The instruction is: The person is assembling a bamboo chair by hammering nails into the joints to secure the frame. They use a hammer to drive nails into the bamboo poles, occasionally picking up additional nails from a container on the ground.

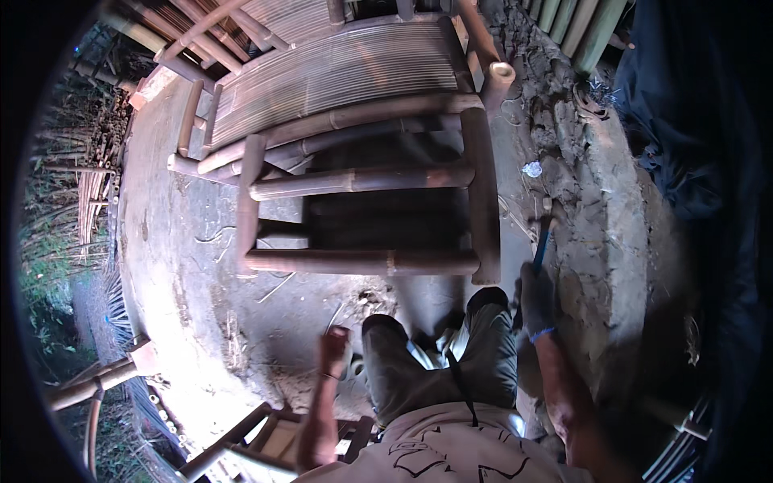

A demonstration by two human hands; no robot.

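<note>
The gloved right hand point(537, 299) is clenched around the blue handle of a hammer point(544, 233), whose head is raised beside the right rear leg of the bamboo chair point(362, 145) standing on the dirt floor point(185, 266). The bare left hand point(335, 348) hangs free by the knee in a loose fist, holding nothing.

The left hand point(334, 348) is bare and closed into a loose fist, raised in front of the left thigh on a bent, upright forearm. The right hand point(536, 299) wears a dark glove with a blue cuff and is closed in a grip, its arm stretched forward beside the right knee.
</note>
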